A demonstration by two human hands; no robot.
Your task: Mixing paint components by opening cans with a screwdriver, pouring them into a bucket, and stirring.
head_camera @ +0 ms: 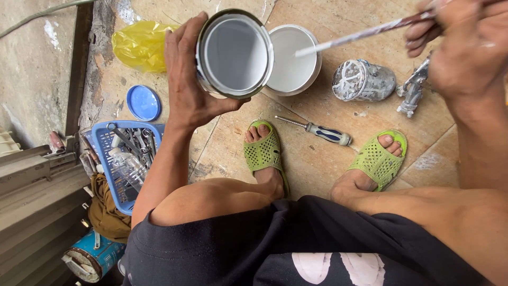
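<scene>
Head view, looking straight down onto a floor (317,175) of worn tan tiles smeared with pale paint, bounded on the left by a rough grey wall (32,79) and a corrugated metal panel (37,206). Left hand (185,79) raised, fingers wrapped round the side of a tilted paint tin (235,53) — mouth turned toward the camera, inside coated pale grey. Right hand (465,47) at the upper right, closed on the end of a thin stirring stick (365,33) with a paint-whitened tip reaching over a white bucket (293,61) standing on the floor just behind the tin. To the right of the bucket, a paint-streaked glass jar (365,80) lying on its side, and beside it a small metal fitting (413,90). Between two feet in green perforated sandals (264,151) — a screwdriver (317,130) with a blue-and-white handle flat on the tiles. Off to the left, a yellow plastic bag (140,45), a round blue lid (143,103), and a blue basket (124,159) crowded with wrenches and a clear bottle. At the lower left, a blue can (92,257).
</scene>
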